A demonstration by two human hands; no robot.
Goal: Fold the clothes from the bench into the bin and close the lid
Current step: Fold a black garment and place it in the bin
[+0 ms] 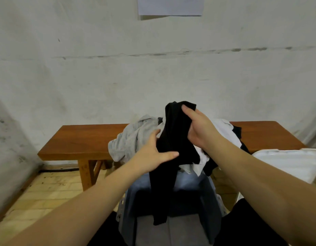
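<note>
A black garment [173,137] hangs in the air above the open blue-grey bin [212,197]. My right hand [198,128] grips its upper part. My left hand [153,153] holds its left edge lower down, between thumb and fingers. One long black end dangles into the bin. Behind it, a pile of clothes lies on the brown wooden bench [79,141]: a light grey garment [130,141] on the left, white cloth [223,128] and a dark piece on the right, partly hidden by my hands. Some dark cloth lies inside the bin.
The bin's white lid [287,162] lies to the right, against the bench's front edge. A white wall stands right behind the bench. The floor [47,192] is pale wooden planks, and a dark cable runs along the wall's foot at the left.
</note>
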